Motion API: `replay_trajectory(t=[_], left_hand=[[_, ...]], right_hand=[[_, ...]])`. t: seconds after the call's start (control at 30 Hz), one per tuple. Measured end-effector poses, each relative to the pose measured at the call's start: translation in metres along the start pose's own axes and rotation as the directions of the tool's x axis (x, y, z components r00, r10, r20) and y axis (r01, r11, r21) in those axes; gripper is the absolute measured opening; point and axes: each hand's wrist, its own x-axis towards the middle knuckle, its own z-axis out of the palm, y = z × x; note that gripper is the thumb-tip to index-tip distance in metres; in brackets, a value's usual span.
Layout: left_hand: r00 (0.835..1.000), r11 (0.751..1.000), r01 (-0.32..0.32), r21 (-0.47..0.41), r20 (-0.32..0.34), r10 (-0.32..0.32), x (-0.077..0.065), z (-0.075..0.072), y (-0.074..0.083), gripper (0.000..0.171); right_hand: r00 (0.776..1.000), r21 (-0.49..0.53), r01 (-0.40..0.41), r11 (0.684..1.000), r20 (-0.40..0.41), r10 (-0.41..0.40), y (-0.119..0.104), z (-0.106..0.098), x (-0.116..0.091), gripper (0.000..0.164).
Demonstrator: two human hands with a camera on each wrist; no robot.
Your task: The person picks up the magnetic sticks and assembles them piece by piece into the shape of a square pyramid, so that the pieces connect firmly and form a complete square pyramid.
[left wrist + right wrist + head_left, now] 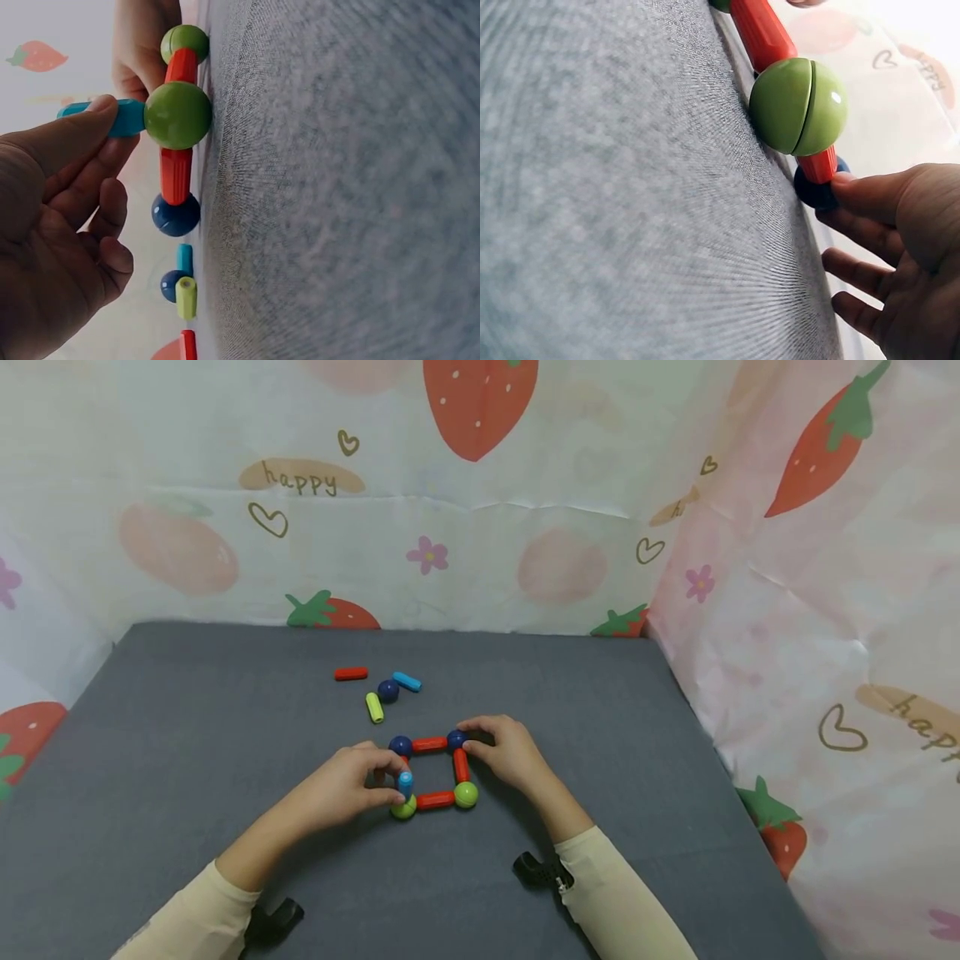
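The left hand (343, 787) pinches the light-blue rod (132, 118), the right hand (514, 757) the navy ball (456, 740): likely light, stiff, slick pieces, best held mid-rod and around the ball's middle.

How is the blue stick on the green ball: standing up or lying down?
Standing up: the left wrist view shows the stick pointing away from the table, above the ball.

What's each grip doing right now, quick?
Left grip: closed, pinching the light blue rod upright on a green ball.
Right grip: closed, pinching the dark blue ball joining two red rods.
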Motion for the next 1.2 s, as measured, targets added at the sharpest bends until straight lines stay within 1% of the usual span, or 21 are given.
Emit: replay_trajectory(t=[0.17,0.37,0.5,0.57,0.63,0.8,0.9,1.07,1.2], left_hand=[[1.0,1.0,0.002,0.003,-0.004,-0.002,0.0,0.0,0.0,0.018],[1.0,1.0,0.004,-0.003,-0.008,-0.004,-0.002,0.001,0.001,0.018],[1.0,1.0,0.006,-0.013,0.018,-0.006,-0.002,-0.001,-0.001,0.021],[0.999,1.0,0.019,-0.024,0.03,-0.018,-0.002,-0.005,-0.005,0.025],[0.999,0.999,0.034,-0.033,0.023,-0.033,-0.002,-0.009,-0.01,0.031],[0.995,0.996,0.084,-0.036,-0.059,-0.086,-0.001,-0.019,-0.025,0.04],[0.99,0.993,0.111,-0.035,-0.088,-0.114,0.0,-0.021,-0.03,0.043],[0.986,0.99,0.136,-0.026,-0.093,-0.137,0.002,-0.021,-0.035,0.049],[0.986,0.986,0.151,-0.067,-0.067,-0.155,0.004,-0.02,-0.042,0.05]], right_hand=[[1.0,0.006,0.0,1.0,-0.004,0.0,0.0,0.0,0.0,0.028],[1.0,-0.009,0.021,1.0,-0.002,-0.021,0.0,0.001,-0.001,0.028],[1.0,-0.01,0.021,1.0,-0.002,-0.021,0.001,0.001,-0.001,0.028],[1.0,-0.006,0.022,1.0,-0.001,-0.022,0.001,0.001,-0.001,0.028],[1.0,-0.001,0.023,1.0,-0.002,-0.023,0.001,0.001,-0.001,0.029],[1.0,-0.002,0.027,1.0,-0.007,-0.027,-0.001,0.002,-0.001,0.029],[1.0,-0.014,0.03,0.999,-0.003,-0.03,-0.002,0.002,-0.001,0.028],[0.999,-0.043,0.037,0.998,0.02,-0.036,-0.006,0.002,-0.001,0.028],[0.995,-0.068,0.057,0.996,0.082,-0.051,-0.013,0.003,0.002,0.029]])
